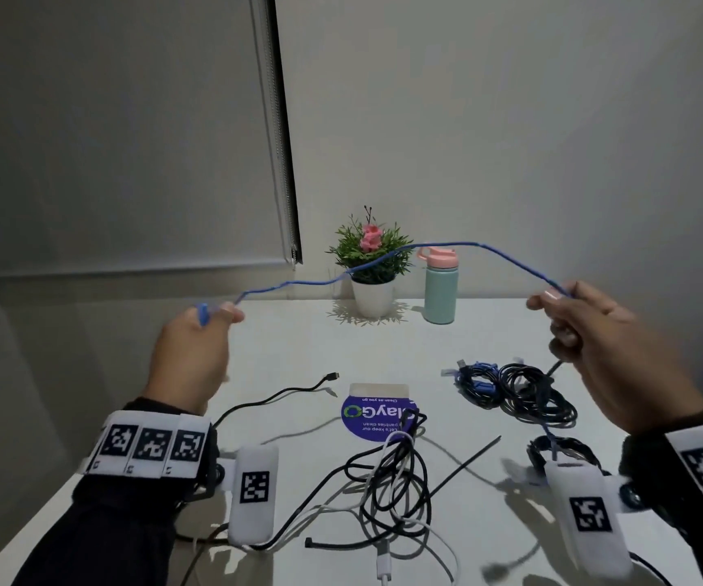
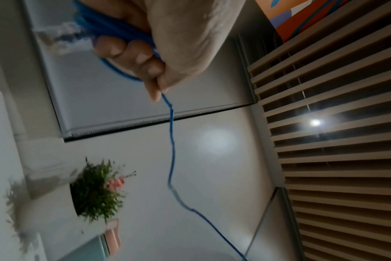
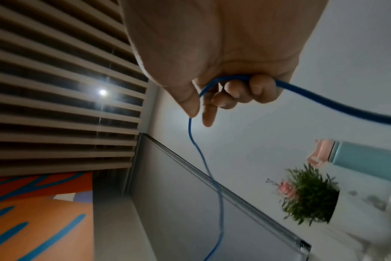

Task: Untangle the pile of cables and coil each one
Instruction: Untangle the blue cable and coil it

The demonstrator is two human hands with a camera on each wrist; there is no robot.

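Hands raised above a white table [image 1: 299, 357], a blue cable [image 1: 447, 246] stretched between them in a shallow arch. Left hand [image 1: 191, 357], at 9 o'clock in the head view, fingers [image 2: 132, 53] curled round several turns of the blue cable, thumb and forefinger pinching the strand where it leaves the fist. Right hand [image 1: 607, 353], at 3 o'clock, fingers [image 3: 252, 88] curled, the strand passing under them and out between thumb and forefinger; a thicker-looking run trailing away toward 3 o'clock in the right wrist view. Span of cable crossing in front of a potted plant [image 1: 371, 264] with pink flowers and a teal bottle [image 1: 440, 285] with a pink lid, both standing at 12 o'clock by the far wall, just beside each other. On the table at 6 o'clock, a loose tangle of black and white cables [image 1: 392, 484], strands overlapping, a black lead [image 1: 282, 393] running out from it toward 10 o'clock with its plug lying free. At 4 o'clock, below the right hand, a coiled blue bundle [image 1: 478, 380] touching a coiled black bundle [image 1: 540, 393]; nearer the right wrist another dark coil [image 1: 561, 448], partly hidden. Round purple sticker [image 1: 373, 412] with white lettering at the table's centre, the tangle's far edge overlapping it. Marker-printed bands [image 1: 151, 444] on both wrists over dark sleeves. Window blind [image 1: 130, 141] at 10 o'clock; slatted ceiling [image 2: 335, 141] with a small lit lamp in both wrist views.
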